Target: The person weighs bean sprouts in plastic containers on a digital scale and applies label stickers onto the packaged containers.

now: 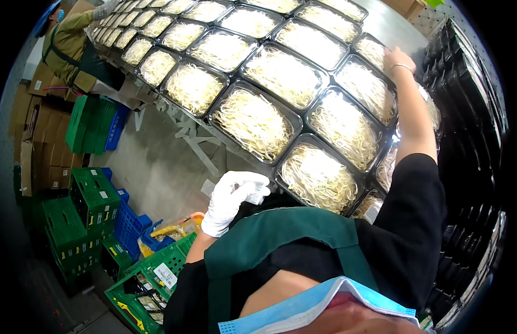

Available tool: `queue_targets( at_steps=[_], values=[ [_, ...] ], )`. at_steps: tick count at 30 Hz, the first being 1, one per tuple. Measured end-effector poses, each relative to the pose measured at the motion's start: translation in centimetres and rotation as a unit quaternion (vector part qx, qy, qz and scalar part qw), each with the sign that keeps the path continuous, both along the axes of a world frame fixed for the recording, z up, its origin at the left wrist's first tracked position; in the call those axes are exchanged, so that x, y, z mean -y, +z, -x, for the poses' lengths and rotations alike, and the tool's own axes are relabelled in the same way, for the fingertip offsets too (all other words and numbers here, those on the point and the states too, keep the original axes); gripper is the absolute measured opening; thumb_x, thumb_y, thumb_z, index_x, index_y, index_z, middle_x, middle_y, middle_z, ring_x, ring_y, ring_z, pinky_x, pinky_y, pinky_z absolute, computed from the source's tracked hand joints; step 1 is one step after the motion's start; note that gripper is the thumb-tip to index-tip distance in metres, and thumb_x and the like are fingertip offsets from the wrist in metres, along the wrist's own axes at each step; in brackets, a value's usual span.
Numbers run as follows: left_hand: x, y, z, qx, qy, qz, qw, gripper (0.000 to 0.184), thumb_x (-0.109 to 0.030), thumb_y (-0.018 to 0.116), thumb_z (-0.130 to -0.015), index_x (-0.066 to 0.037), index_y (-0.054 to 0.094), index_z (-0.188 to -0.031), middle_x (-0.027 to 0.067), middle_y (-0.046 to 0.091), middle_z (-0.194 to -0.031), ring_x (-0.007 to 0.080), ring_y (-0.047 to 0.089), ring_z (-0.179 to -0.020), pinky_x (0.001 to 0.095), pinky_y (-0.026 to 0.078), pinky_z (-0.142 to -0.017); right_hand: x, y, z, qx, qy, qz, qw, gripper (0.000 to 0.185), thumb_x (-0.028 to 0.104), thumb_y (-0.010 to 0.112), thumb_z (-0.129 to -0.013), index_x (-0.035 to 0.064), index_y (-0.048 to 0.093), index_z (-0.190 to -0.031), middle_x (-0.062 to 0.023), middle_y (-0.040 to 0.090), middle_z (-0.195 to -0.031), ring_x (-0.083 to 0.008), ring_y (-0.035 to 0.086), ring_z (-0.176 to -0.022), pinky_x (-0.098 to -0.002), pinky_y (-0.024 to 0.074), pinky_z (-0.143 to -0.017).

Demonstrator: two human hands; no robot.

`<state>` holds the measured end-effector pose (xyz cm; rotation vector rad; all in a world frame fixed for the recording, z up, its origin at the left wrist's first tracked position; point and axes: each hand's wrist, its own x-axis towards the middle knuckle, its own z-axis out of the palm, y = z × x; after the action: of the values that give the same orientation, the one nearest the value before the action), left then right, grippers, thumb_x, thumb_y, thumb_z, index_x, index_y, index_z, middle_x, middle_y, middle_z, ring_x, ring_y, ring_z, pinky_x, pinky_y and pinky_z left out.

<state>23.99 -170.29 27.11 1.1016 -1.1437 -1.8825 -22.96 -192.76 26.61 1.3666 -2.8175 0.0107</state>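
Rows of black trays filled with pale bean sprouts (253,122) cover the metal table (383,25). My left hand (233,200), in a white glove, is near the table's front edge with its fingers curled round a small printed label (256,192). Bare and with a band at the wrist, my right hand (398,60) reaches to the far right side, over the edge of a sprout tray (372,53). Its fingers are bent down, and whatever they may hold is too small to make out.
Tall stacks of black trays (461,100) stand at the right. Green crates (94,200), a blue crate (127,225) and cardboard boxes (49,139) are at the left. A co-worker (74,50) stands at the far left of the table. An open green crate (152,278) sits lower left.
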Motion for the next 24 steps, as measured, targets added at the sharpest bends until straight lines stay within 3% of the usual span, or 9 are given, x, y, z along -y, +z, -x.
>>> queue_targets(
  at_steps=[2,5,8,9,12,13,17,21,24],
  values=[
    [0.5,0.2,0.2,-0.011,-0.024,-0.006,1.0,0.027,-0.007,0.046,-0.085,0.004,0.052,-0.109,0.0117,0.063,-0.083,0.0148,0.06,-0.071,0.0264,0.05,-0.064,-0.4,-0.4,1.4,-0.014,-0.057,-0.018,0.998,0.034,0.029,0.043,-0.085,0.0104,0.053,-0.11,-0.0137,0.058,-0.109,-0.0285,0.055,-0.102,-0.0367,0.0439,-0.083],
    [1.6,-0.5,0.1,-0.12,-0.013,-0.053,0.991,0.053,-0.008,0.05,-0.082,0.005,0.027,-0.128,0.023,0.056,-0.104,0.0221,0.063,-0.068,0.0317,0.052,-0.057,-2.5,-0.7,-3.4,0.135,0.168,0.147,0.965,0.035,0.034,0.051,-0.083,0.0038,0.059,-0.099,-0.014,0.062,-0.1,-0.0279,0.059,-0.09,-0.0342,0.0446,-0.077],
    [3.5,-0.9,-1.2,-0.116,-0.026,-0.014,0.993,0.021,-0.005,0.046,-0.086,0.005,0.05,-0.104,0.0156,0.062,-0.087,0.0137,0.058,-0.06,0.0242,0.049,-0.055,-10.0,2.2,-18.8,0.454,0.393,0.138,0.788,0.034,0.032,0.054,-0.084,0.0022,0.056,-0.099,-0.0053,0.058,-0.087,-0.0148,0.055,-0.082,-0.0274,0.0444,-0.074],
    [4.0,-0.8,-1.7,-0.081,0.001,-0.007,0.997,0.013,-0.009,0.051,-0.086,0.004,0.054,-0.088,0.0122,0.063,-0.074,0.0128,0.056,-0.053,0.0233,0.047,-0.05,-12.7,4.6,-23.4,0.558,0.41,-0.011,0.721,0.035,0.031,0.056,-0.084,0.0025,0.054,-0.104,-0.0061,0.057,-0.09,-0.0158,0.053,-0.089,-0.0299,0.0435,-0.078],
    [5.5,-2.1,-4.9,-0.072,0.046,0.162,0.983,0.011,-0.008,0.058,-0.082,-0.001,0.052,-0.076,0.0049,0.057,-0.062,0.0086,0.053,-0.051,0.0205,0.043,-0.045,-16.6,4.5,-33.0,0.535,0.504,0.074,0.674,0.027,0.022,0.064,-0.079,0.0044,0.057,-0.098,-0.0058,0.06,-0.086,-0.0126,0.056,-0.082,-0.0256,0.0442,-0.072],
    [6.3,-2.4,-6.2,-0.011,0.057,0.269,0.961,0.012,-0.005,0.06,-0.08,-0.002,0.051,-0.073,0.0021,0.055,-0.061,0.0073,0.052,-0.053,0.0201,0.043,-0.047,-16.4,4.4,-34.3,0.538,0.48,0.076,0.689,0.022,0.019,0.065,-0.077,0.0042,0.059,-0.092,-0.0049,0.06,-0.081,-0.0115,0.056,-0.075,-0.0244,0.0444,-0.069],
    [8.6,0.1,-11.4,-0.056,-0.079,0.097,0.991,0.013,-0.005,0.055,-0.083,0.003,0.051,-0.092,0.0108,0.061,-0.083,0.0132,0.058,-0.077,0.0245,0.047,-0.067,-11.6,3.6,-34.4,0.598,0.318,0.134,0.723,0.012,0.009,0.062,-0.077,-0.0001,0.06,-0.085,-0.0056,0.063,-0.073,-0.0095,0.057,-0.067,-0.0236,0.0453,-0.062],
    [11.3,-2.3,-15.4,-0.138,-0.089,0.054,0.985,0.014,-0.004,0.051,-0.083,0.004,0.052,-0.095,0.0115,0.061,-0.087,0.0129,0.058,-0.076,0.0246,0.047,-0.068,-8.4,2.6,-35.6,0.278,0.263,0.061,0.922,0.023,0.024,0.057,-0.081,0.0014,0.06,-0.085,-0.0115,0.063,-0.073,-0.0201,0.059,-0.066,-0.0319,0.0465,-0.063],
    [12.6,-2.6,-17.2,-0.043,-0.098,0.055,0.993,0.013,-0.004,0.051,-0.083,0.004,0.053,-0.093,0.0117,0.061,-0.087,0.0132,0.058,-0.077,0.0244,0.047,-0.069,-8.0,-1.6,-37.4,-0.021,0.333,0.128,0.934,0.02,0.024,0.051,-0.081,0.0045,0.055,-0.078,-0.0156,0.058,-0.075,-0.032,0.055,-0.073,-0.0388,0.0435,-0.067]
  ],
)
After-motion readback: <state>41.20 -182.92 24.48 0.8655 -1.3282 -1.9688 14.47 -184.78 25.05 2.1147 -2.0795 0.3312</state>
